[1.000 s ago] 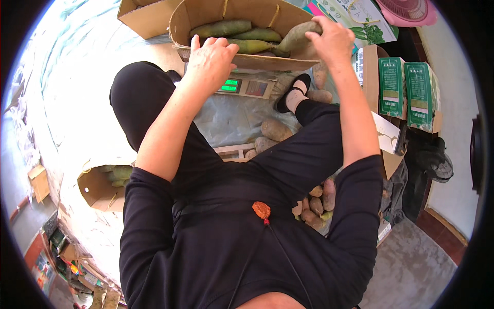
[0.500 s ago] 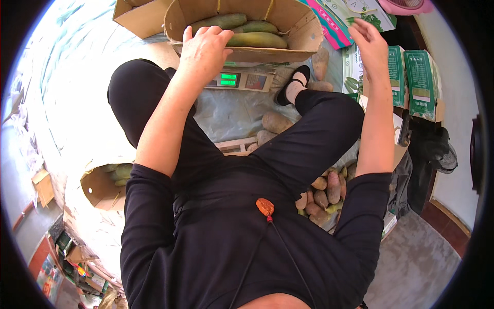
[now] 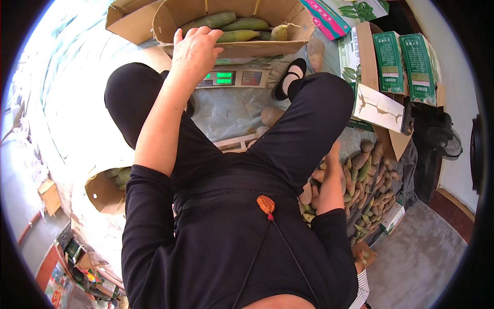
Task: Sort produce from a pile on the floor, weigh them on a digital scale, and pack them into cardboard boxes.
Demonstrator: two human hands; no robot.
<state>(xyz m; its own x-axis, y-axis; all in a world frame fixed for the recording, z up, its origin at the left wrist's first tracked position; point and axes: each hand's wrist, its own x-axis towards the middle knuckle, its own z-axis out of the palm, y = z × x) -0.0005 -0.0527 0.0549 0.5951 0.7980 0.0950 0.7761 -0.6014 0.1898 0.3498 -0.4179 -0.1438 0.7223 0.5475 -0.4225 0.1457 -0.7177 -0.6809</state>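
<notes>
A cardboard box (image 3: 231, 50) of long green radishes (image 3: 208, 21) stands at the top, above a scale (image 3: 226, 78) with lit green displays. My left hand (image 3: 191, 55) has its fingers hooked over the box's near wall, with the thumb outside. At the right end of the box, a radish with a pale tip (image 3: 279, 33) points upward. My right hand (image 3: 333, 153) is down beside my right thigh, at the heap of root vegetables (image 3: 363, 183). My knee hides its fingers, so whatever they touch does not show.
Green cartons (image 3: 389, 62) and an open white-flapped box (image 3: 380, 107) stand at the right, near a black fan (image 3: 441, 141). A smaller box of green vegetables (image 3: 107, 191) is left of me. Another person's hand (image 3: 363, 256), below a striped sleeve, shows at lower right.
My right hand has swung down from the upper right to the heap beside my thigh. A pale-tipped radish now shows in the box. My left hand stays on the box wall.
</notes>
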